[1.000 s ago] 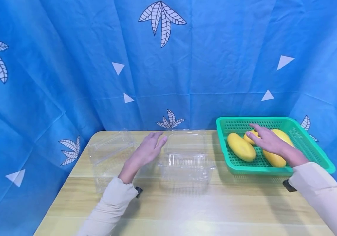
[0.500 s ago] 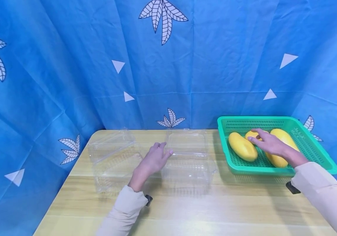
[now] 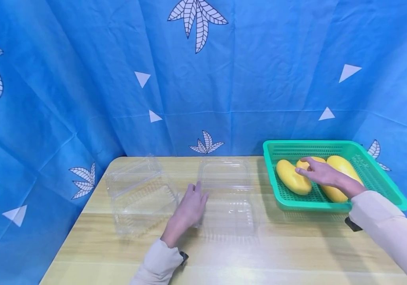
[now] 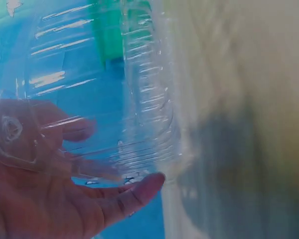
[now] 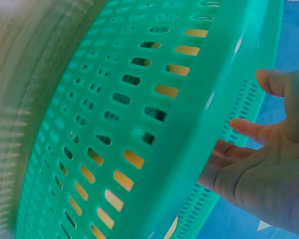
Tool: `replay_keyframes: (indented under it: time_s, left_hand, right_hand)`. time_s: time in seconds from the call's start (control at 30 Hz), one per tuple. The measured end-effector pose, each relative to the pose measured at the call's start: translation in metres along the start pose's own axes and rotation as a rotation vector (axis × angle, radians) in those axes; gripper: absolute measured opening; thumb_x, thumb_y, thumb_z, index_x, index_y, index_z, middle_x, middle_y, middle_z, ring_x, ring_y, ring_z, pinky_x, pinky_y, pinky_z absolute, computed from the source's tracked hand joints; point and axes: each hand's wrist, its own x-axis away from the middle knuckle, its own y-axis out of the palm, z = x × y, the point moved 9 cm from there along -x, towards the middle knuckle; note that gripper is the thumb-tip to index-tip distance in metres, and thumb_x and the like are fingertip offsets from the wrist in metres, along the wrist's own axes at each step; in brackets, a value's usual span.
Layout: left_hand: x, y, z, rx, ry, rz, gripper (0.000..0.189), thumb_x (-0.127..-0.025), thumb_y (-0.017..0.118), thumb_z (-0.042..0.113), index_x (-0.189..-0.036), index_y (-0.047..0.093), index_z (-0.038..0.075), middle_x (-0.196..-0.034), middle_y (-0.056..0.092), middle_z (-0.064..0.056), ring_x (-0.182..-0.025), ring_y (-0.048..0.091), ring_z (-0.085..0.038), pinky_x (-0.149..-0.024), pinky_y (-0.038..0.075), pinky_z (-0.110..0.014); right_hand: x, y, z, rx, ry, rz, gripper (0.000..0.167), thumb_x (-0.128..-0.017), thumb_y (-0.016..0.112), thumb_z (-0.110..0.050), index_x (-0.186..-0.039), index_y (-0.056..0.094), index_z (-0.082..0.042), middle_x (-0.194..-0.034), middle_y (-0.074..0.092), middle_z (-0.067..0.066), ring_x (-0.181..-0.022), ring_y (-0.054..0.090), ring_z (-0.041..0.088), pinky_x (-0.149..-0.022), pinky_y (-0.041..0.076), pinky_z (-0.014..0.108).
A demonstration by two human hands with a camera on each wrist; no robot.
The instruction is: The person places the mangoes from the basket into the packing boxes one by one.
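Note:
My left hand [image 3: 188, 208] is at the left side of the middle clear plastic clamshell container [image 3: 228, 217], which lies with its lid folded back. Seen from the left wrist, the thumb shows through the clear wall [image 4: 60, 74] while a fingertip lies outside the corner, so the hand holds that edge. My right hand [image 3: 322, 174] reaches over the green basket [image 3: 310, 205], its fingers spread above yellow mangoes. The thumb overlaps the left mango [image 3: 292, 178]; another mango [image 3: 343, 166] lies beyond the hand. The right wrist view shows the fingers past the basket's rim [image 5: 189, 124], holding nothing.
Left of my left hand stands a second clear clamshell container [image 3: 142, 206] with its lid raised. A wooden table [image 3: 260, 261] bears everything, and a blue patterned curtain [image 3: 278, 71] hangs behind and at both sides.
My left hand has moved right and towards me, down to the middle container, which has shifted slightly towards me. My right hand has come lower over the mangoes.

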Motion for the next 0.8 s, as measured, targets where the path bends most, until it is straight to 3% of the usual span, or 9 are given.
replay_keyframes:
  time_s: [0.03,0.13,0.27,0.5,0.57,0.63,0.73,0.8]
  left_hand:
    - [0.002,0.002,-0.001,0.003,0.001,0.005,0.064,-0.111,0.038,0.033,-0.160,0.020,-0.003,-0.149,0.039,-0.028,-0.116,0.059,-0.035,-0.097,0.052,-0.046]
    - [0.007,0.006,-0.006,0.018,-0.011,0.004,0.063,-0.110,0.034,0.030,-0.160,0.018,-0.004,-0.154,0.035,-0.029,-0.126,0.054,-0.040,-0.104,0.047,-0.049]
    - [0.014,0.005,-0.013,0.043,-0.020,0.011,0.064,-0.108,0.033,0.031,-0.160,0.018,-0.005,-0.162,0.024,-0.030,-0.148,0.029,-0.045,-0.118,0.027,-0.054]
    - [0.021,0.003,-0.018,0.012,-0.002,0.001,0.063,-0.108,0.034,0.031,-0.156,0.025,-0.010,-0.158,0.030,-0.034,-0.148,0.029,-0.046,-0.119,0.026,-0.054]
    - [0.020,0.002,-0.019,-0.029,0.016,0.017,0.059,-0.107,0.037,0.028,-0.150,0.036,-0.012,-0.147,0.044,-0.033,-0.137,0.043,-0.046,-0.112,0.038,-0.054]
    - [0.018,0.001,-0.019,-0.090,0.044,0.040,0.049,-0.106,0.040,0.026,-0.136,0.049,-0.012,-0.127,0.055,-0.027,-0.117,0.055,-0.041,-0.098,0.049,-0.050]
    - [0.014,-0.002,-0.021,-0.188,0.079,0.085,0.031,-0.104,0.045,0.022,-0.111,0.056,-0.005,-0.099,0.053,-0.015,-0.089,0.052,-0.029,-0.076,0.049,-0.042]
    - [0.010,-0.004,-0.025,-0.237,0.085,0.114,0.025,-0.104,0.045,0.021,-0.103,0.055,-0.002,-0.093,0.050,-0.012,-0.084,0.049,-0.027,-0.073,0.046,-0.040]
  right_hand:
    - [0.000,0.001,0.000,0.002,0.006,-0.007,0.068,-0.108,0.046,-0.039,-0.146,0.032,0.016,-0.123,0.057,0.043,-0.113,0.058,0.055,-0.084,0.052,0.059]
    - [-0.002,0.004,0.000,0.000,0.018,-0.026,0.066,-0.109,0.046,-0.038,-0.146,0.032,0.015,-0.125,0.055,0.044,-0.114,0.057,0.056,-0.085,0.052,0.059]
    - [-0.004,0.009,-0.002,0.001,0.021,-0.050,0.065,-0.109,0.045,-0.038,-0.145,0.032,0.015,-0.131,0.050,0.047,-0.117,0.055,0.059,-0.088,0.050,0.061]
    - [-0.008,0.015,-0.002,0.056,0.027,-0.074,0.067,-0.109,0.045,-0.039,-0.143,0.033,0.016,-0.136,0.045,0.048,-0.121,0.050,0.061,-0.093,0.047,0.064]
    - [-0.009,0.017,-0.001,0.075,0.029,-0.079,0.067,-0.109,0.045,-0.039,-0.143,0.033,0.017,-0.136,0.045,0.048,-0.121,0.050,0.061,-0.093,0.046,0.065]
    - [-0.010,0.018,-0.001,0.088,0.030,-0.083,0.068,-0.108,0.045,-0.040,-0.143,0.033,0.017,-0.136,0.045,0.048,-0.121,0.049,0.062,-0.094,0.045,0.066]
    - [-0.011,0.019,-0.001,0.095,0.028,-0.086,0.069,-0.108,0.046,-0.040,-0.143,0.033,0.018,-0.138,0.043,0.048,-0.122,0.047,0.063,-0.095,0.043,0.068]
    - [-0.012,0.020,-0.003,0.097,0.023,-0.085,0.069,-0.108,0.047,-0.039,-0.143,0.033,0.019,-0.138,0.043,0.048,-0.123,0.046,0.063,-0.097,0.042,0.068]
